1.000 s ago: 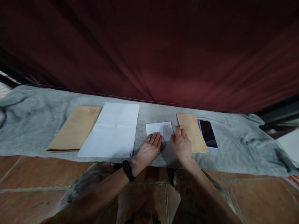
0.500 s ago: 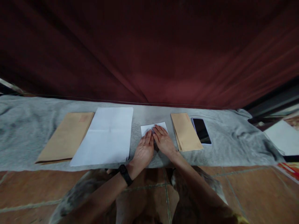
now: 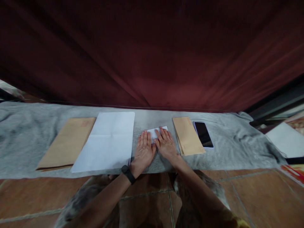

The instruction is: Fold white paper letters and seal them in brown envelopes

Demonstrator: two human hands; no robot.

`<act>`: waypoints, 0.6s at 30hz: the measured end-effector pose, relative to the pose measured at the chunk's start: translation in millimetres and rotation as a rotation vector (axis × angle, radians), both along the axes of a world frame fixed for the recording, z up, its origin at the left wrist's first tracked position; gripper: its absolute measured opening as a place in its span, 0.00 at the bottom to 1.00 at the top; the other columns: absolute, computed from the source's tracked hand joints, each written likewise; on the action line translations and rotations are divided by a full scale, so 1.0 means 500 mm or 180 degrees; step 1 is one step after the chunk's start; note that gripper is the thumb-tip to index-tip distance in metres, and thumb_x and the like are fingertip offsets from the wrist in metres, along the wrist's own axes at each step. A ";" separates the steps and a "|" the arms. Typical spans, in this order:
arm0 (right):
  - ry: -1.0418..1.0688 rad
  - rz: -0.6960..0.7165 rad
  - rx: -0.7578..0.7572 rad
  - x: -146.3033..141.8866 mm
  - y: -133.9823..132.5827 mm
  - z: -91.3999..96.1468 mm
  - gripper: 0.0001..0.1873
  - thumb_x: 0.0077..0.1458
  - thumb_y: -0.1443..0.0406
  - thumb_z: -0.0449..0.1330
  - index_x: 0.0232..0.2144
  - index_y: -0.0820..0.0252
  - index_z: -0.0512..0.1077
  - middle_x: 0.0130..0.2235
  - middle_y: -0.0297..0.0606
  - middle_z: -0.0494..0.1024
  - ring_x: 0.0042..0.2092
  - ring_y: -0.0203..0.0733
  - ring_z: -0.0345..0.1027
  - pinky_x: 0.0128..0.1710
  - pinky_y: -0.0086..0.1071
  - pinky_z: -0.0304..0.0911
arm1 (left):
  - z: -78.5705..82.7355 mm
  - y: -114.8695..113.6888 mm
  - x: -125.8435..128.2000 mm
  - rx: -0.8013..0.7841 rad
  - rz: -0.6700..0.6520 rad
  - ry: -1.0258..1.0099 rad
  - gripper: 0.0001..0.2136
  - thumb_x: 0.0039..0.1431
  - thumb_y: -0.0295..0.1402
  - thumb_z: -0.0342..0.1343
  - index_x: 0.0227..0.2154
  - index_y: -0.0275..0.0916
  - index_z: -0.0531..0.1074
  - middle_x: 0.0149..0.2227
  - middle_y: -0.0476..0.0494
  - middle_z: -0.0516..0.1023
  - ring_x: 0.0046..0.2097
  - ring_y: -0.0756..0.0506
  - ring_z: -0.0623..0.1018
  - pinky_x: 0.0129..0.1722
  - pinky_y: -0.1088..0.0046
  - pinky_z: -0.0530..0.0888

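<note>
A small folded white paper lies on the grey cloth, partly hidden under both hands. My left hand rests flat on its left side, fingers stretched out and pointing away from me. On the right part of the paper, my right hand presses down with its fingers extended and slightly spread. The two thumbs nearly meet near the paper's lower edge. To the left is a stack of large white sheets with crease lines. A small stack of brown envelopes lies to the right of my right hand.
Larger brown envelopes lie at the left, partly under the white sheets. A phone sits beside the small envelopes. The grey cloth covers the long surface, and a dark red curtain hangs behind it. Tiled floor shows below.
My left hand has slid left from the paper's middle to its left side. My right hand has shifted slightly right, its fingers spreading a little. The view has tipped slightly.
</note>
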State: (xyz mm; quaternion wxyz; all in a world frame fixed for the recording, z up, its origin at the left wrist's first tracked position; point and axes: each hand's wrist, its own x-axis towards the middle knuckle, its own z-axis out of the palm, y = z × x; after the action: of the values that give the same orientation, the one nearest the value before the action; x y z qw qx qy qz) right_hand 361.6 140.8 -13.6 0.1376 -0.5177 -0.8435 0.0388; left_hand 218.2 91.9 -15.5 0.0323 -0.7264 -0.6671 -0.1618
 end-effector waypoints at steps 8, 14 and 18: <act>-0.0003 -0.0249 0.0232 0.022 -0.003 -0.005 0.30 0.71 0.55 0.47 0.69 0.62 0.56 0.71 0.51 0.54 0.71 0.53 0.49 0.67 0.48 0.50 | -0.006 -0.005 -0.015 0.0135 0.0040 0.0059 0.29 0.69 0.38 0.43 0.67 0.22 0.55 0.69 0.22 0.58 0.71 0.34 0.56 0.67 0.51 0.61; -0.0047 -0.0370 0.0241 0.027 -0.004 -0.004 0.32 0.70 0.54 0.48 0.70 0.65 0.55 0.70 0.54 0.55 0.69 0.56 0.52 0.66 0.50 0.52 | -0.009 -0.010 -0.025 0.0142 0.0064 0.0000 0.29 0.70 0.39 0.42 0.67 0.23 0.54 0.69 0.22 0.58 0.71 0.34 0.58 0.66 0.50 0.63; -0.0061 -0.0345 0.0216 0.028 -0.004 -0.004 0.33 0.70 0.54 0.48 0.70 0.65 0.55 0.70 0.55 0.56 0.69 0.56 0.53 0.66 0.51 0.53 | -0.007 -0.017 -0.027 0.0097 0.0149 0.0066 0.28 0.70 0.37 0.42 0.65 0.22 0.58 0.67 0.21 0.61 0.70 0.33 0.61 0.65 0.51 0.64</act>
State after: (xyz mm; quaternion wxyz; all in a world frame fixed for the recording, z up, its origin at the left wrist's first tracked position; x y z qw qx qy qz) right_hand 375.8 138.6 -15.5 0.1488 -0.5581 -0.8163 -0.0023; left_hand 204.7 83.5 -18.7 0.0541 -0.7117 -0.6810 -0.1636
